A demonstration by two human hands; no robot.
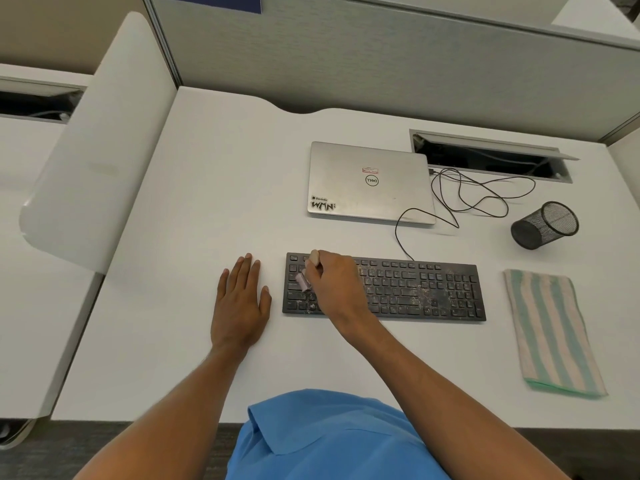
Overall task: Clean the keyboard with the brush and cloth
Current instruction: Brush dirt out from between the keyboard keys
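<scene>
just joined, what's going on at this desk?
A person is cleaning a dusty black keyboard. The right hand grips a small brush with its bristles down on the keys at the left end. The left hand rests flat on the desk beside the keyboard. Crumbs show on the middle and right keys. The striped cloth lies folded and untouched to the right.

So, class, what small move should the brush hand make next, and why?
Probably sweep the brush rightward along the keyboard: the right hand grips it over the left-end keys, while pale dust lies thickest on the middle and right keys.
</scene>
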